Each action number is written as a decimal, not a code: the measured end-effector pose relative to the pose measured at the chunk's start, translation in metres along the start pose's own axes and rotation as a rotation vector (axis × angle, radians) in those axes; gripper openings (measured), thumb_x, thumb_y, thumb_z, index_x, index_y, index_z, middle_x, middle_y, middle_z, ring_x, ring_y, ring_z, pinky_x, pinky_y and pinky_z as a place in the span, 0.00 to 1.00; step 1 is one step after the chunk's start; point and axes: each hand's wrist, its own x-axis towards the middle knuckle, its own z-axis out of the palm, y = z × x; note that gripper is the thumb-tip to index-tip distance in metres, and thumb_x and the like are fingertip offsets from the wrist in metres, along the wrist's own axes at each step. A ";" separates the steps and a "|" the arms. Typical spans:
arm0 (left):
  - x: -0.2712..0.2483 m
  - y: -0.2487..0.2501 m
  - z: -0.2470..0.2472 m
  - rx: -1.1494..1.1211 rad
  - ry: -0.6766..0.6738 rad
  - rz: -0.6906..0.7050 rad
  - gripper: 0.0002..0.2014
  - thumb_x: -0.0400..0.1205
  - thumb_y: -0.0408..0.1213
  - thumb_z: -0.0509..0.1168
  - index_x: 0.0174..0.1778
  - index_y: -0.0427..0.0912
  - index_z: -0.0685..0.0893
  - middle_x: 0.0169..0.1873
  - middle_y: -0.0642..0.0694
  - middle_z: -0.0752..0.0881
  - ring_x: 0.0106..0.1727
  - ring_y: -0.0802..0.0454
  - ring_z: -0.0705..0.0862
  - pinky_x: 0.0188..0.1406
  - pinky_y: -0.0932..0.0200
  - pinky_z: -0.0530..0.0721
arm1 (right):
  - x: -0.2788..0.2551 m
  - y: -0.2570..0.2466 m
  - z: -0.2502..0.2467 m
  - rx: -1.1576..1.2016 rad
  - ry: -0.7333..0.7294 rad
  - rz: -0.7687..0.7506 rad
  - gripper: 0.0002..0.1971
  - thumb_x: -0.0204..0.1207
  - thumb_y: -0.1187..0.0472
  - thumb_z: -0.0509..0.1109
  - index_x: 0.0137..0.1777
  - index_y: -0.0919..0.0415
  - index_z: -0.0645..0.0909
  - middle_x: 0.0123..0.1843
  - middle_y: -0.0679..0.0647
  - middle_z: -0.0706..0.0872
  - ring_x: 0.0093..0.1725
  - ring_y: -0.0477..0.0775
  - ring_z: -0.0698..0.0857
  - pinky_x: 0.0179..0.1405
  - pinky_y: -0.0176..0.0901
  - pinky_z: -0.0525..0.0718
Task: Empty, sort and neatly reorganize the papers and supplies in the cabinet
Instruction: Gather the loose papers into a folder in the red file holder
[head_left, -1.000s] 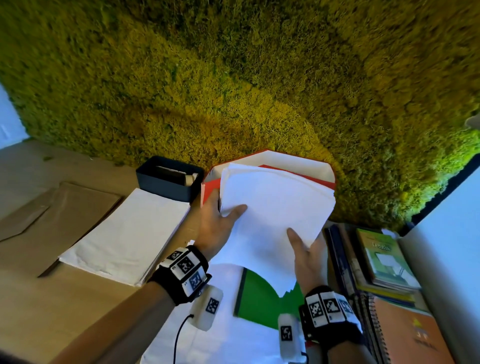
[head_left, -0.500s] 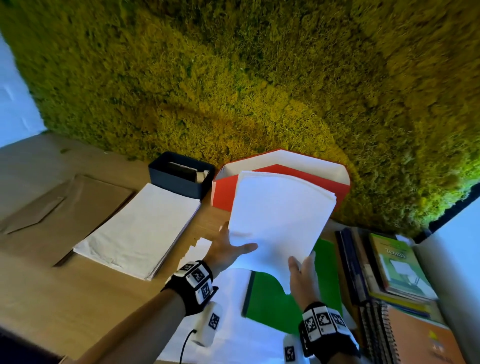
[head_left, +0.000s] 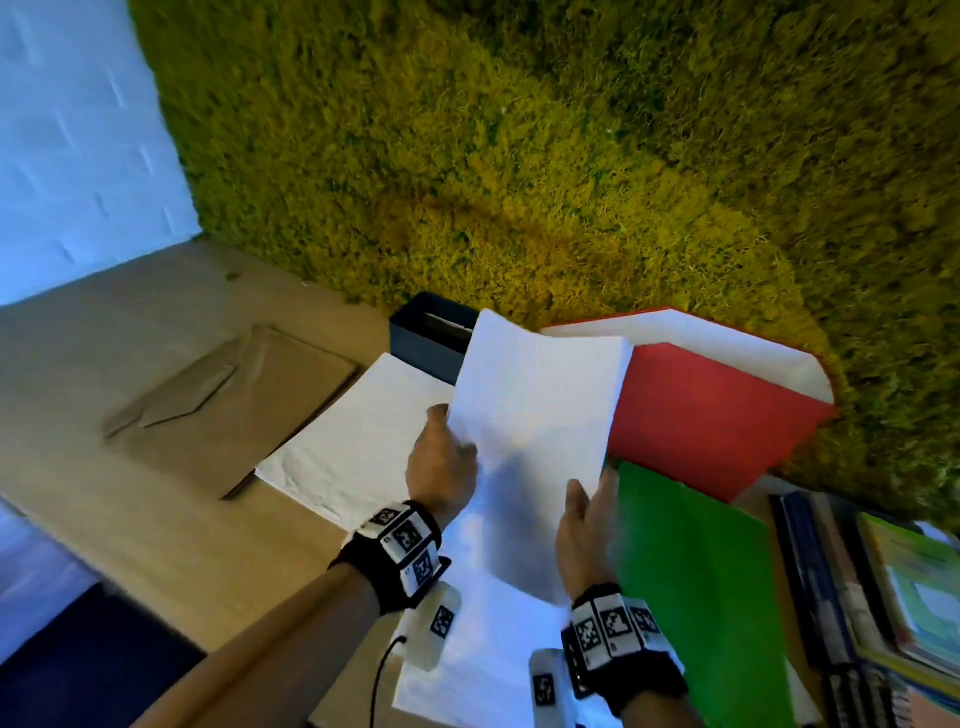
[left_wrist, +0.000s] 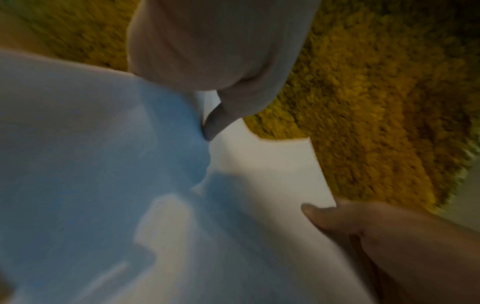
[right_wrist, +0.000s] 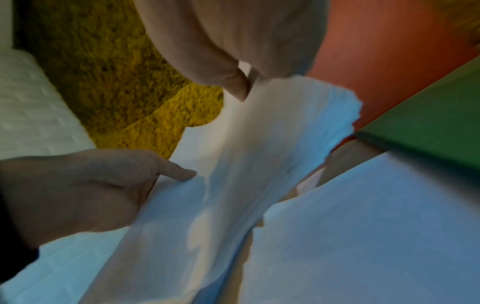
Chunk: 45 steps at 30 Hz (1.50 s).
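Above the table (head_left: 156, 519), my left hand (head_left: 441, 467) and right hand (head_left: 584, 530) grip the paper stack (head_left: 535, 415), now clear of the red folder (head_left: 711, 415), heading toward the white pile (head_left: 358, 447).

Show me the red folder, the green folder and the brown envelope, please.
red folder (head_left: 711, 415): head view, middle of its red front.
green folder (head_left: 696, 561): head view, middle of its cover.
brown envelope (head_left: 228, 410): head view, its body below the flap.

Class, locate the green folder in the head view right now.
The green folder lies flat at lower right, just below the red folder and beside the right hand.
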 end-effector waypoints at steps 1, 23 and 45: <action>0.007 -0.006 -0.013 0.064 -0.002 -0.029 0.19 0.78 0.30 0.65 0.66 0.43 0.74 0.55 0.39 0.86 0.56 0.34 0.84 0.50 0.48 0.80 | -0.002 -0.010 0.011 -0.015 -0.048 0.025 0.21 0.82 0.61 0.61 0.75 0.63 0.68 0.67 0.62 0.81 0.62 0.68 0.82 0.60 0.52 0.75; 0.109 -0.135 -0.125 0.676 -0.339 -0.168 0.38 0.77 0.56 0.69 0.76 0.36 0.68 0.74 0.37 0.72 0.74 0.37 0.73 0.67 0.49 0.76 | -0.011 -0.038 0.171 -0.033 -0.622 0.321 0.17 0.76 0.63 0.67 0.64 0.65 0.77 0.63 0.62 0.82 0.62 0.62 0.81 0.65 0.51 0.77; 0.020 -0.054 0.008 0.694 -0.683 0.079 0.20 0.75 0.45 0.74 0.58 0.40 0.80 0.56 0.39 0.85 0.56 0.38 0.85 0.39 0.55 0.79 | 0.006 0.041 0.029 -0.504 -0.504 0.055 0.24 0.75 0.59 0.73 0.71 0.61 0.74 0.70 0.59 0.76 0.71 0.60 0.74 0.70 0.48 0.72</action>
